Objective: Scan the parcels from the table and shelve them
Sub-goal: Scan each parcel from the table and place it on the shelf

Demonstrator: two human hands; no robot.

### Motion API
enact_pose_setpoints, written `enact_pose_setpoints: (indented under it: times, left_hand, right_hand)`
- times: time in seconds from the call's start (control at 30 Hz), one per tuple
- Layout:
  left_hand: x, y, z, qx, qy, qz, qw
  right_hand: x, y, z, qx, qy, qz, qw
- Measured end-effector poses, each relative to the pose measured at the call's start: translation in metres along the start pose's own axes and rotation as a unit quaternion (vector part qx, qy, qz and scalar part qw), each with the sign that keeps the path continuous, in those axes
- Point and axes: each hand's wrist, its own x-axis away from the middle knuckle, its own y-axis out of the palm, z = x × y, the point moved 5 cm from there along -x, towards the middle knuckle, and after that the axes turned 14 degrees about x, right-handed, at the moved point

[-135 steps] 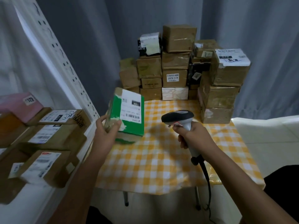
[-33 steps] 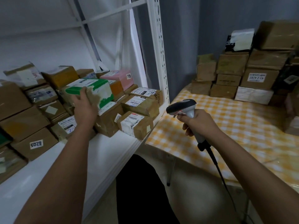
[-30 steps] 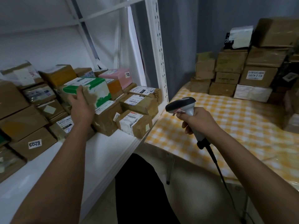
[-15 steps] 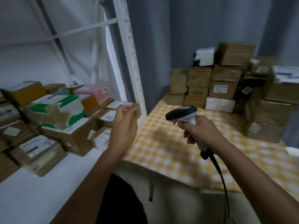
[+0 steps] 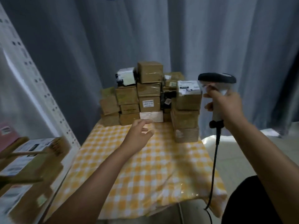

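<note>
Head view: the empty left hand [image 5: 139, 136], fingers loosely spread, reaches toward the stacked parcels [image 5: 148, 97] at the counter's [image 5: 145, 175] twelve o'clock end, while the right hand [image 5: 226, 107] grips a scanner [image 5: 216, 79], seemingly aimed left.

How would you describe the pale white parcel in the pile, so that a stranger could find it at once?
Look at the table with the yellow checked cloth and the pile of parcels at its far end. In the bottom row, near the middle, lies the white parcel, flat and low. Its neighbours are brown cardboard; it alone is pale.
</note>
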Motion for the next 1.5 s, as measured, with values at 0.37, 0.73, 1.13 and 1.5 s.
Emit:
enact_pose_setpoints:
  times: [0.37, 0.73, 1.13, 1.5]
  left_hand:
    - [-0.089, 0.093, 0.09, -0.117, 0.047, 0.072, 0.989]
    - [-0.129, 0.124, 0.091, -0.067, 0.038, 0.147, 0.986]
    - [-0.051, 0.033, 0.063, 0.057, 0.108, 0.225, 0.967]
    - [0.089, -0.067, -0.086, -0.025, -0.103, 0.28, 0.954]
  right_hand:
    - [-0.057, 0.001, 0.05, -0.035, 0.106, -0.03, 0.993]
    - [-0.07, 0.02, 0.064, -0.046, 0.143, -0.059, 0.987]
    - [-0.043, 0.037, 0.024, -0.104, 0.081, -0.117, 0.984]
    - [0.05, 0.145, -0.02, -0.092, 0.065, -0.304, 0.946]
